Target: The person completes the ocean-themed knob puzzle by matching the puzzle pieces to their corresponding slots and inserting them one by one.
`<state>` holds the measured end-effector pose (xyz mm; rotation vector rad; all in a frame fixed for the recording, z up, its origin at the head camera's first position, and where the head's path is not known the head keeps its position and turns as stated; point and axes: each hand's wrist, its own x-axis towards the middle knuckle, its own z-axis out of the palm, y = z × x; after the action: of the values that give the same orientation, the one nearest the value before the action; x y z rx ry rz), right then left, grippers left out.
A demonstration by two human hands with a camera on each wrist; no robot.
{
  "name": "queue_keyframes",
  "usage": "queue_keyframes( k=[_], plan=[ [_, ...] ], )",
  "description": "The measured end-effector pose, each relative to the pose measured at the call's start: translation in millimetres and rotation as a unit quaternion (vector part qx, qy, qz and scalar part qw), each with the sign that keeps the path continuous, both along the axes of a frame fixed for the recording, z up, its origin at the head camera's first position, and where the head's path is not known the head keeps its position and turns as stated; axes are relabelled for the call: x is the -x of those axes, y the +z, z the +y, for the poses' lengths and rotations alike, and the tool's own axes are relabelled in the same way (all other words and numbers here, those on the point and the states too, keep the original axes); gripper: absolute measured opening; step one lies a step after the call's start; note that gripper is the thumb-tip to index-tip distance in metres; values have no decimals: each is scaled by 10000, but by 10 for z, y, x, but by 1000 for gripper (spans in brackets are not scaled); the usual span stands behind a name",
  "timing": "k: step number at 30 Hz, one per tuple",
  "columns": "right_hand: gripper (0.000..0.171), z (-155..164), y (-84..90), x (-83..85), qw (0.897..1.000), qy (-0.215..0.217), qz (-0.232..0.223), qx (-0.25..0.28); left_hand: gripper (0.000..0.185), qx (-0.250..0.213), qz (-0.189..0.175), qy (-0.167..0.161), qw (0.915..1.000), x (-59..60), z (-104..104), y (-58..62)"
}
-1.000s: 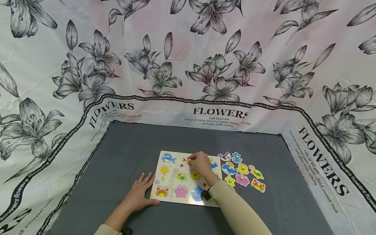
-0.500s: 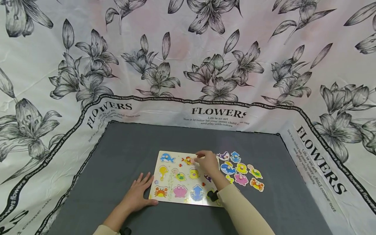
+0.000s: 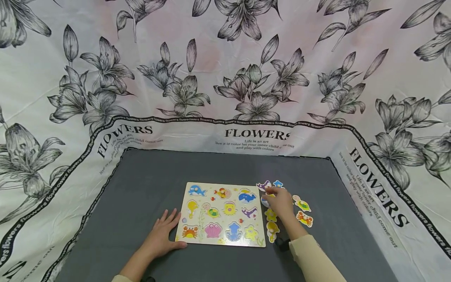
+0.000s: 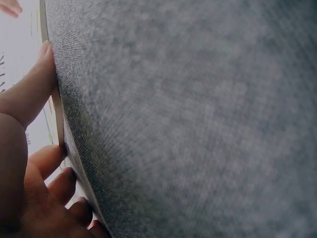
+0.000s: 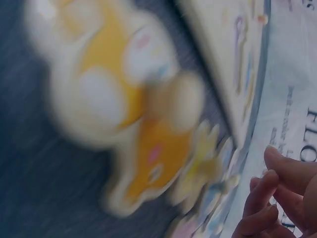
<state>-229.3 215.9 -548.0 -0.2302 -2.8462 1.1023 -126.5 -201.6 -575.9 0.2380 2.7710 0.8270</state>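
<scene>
While your left hand (image 3: 160, 237) lies flat on the grey cloth (image 3: 148, 184), fingers straight and spread, its thumb and fingertips touch the near left corner of the puzzle board (image 3: 201, 217); the left wrist view shows the fingers (image 4: 34, 89) pressed against the board's thin edge. The board is a pale, flat wooden rectangle near the middle of the cloth, printed with bright sea animals: a blue dolphin, a yellow seahorse, an orange crab, a pink blob, a blue squid, a blue whale. The cloth is a matte, fine-woven grey sheet, bordered by white fabric with black lily prints and FLOWERS lettering.

Your right hand (image 3: 282, 201) sits just right of the board's far right corner, over the loose pieces (image 3: 270, 225), fingers curled down onto them. Whether it grips one you cannot tell from the head view; the right wrist view is blurred and shows only bent fingers (image 5: 277, 198) near the pieces. The pieces are small flat cutouts with rounded outlines, lying on the cloth in a cluster beside the board's right edge: yellow ones (image 5: 129, 124) near you, an orange crab (image 3: 304, 218) and a green-yellow one (image 3: 302, 204) to the right.
</scene>
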Motion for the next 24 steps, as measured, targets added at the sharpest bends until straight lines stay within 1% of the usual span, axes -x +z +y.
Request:
queue_keyframes(
  k=[4, 9, 13, 16, 18, 20, 24],
  plan=[
    [26, 125, -77, -8, 9996, -81, -227, -171, 113, 15, -16, 20, 10000, -1, -11, 11],
    [20, 189, -160, -7, 9977, -160, -527, -395, 113, 9, -67, 15, 10000, -1, -8, 14],
    [19, 173, -135, -10, 9972, -270, -510, -471, 113, -8, -80, 10, 10000, 2, -3, 16],
    [19, 112, -66, -3, 9982, -300, -328, -411, 113, -9, -83, 0, 10000, 5, -1, 35],
    [18, 44, -23, 19, 9991, -221, -144, -336, 113, -25, -76, 2, 10000, 9, -3, 48],
    [17, -38, 3, 49, 9997, -37, -2, -238, 113, -44, -32, -8, 10000, 9, -4, 62],
    [14, -221, 9, 96, 9993, 359, 22, -102, 114, -59, -41, -17, 10000, 0, 0, 49]
  ],
)
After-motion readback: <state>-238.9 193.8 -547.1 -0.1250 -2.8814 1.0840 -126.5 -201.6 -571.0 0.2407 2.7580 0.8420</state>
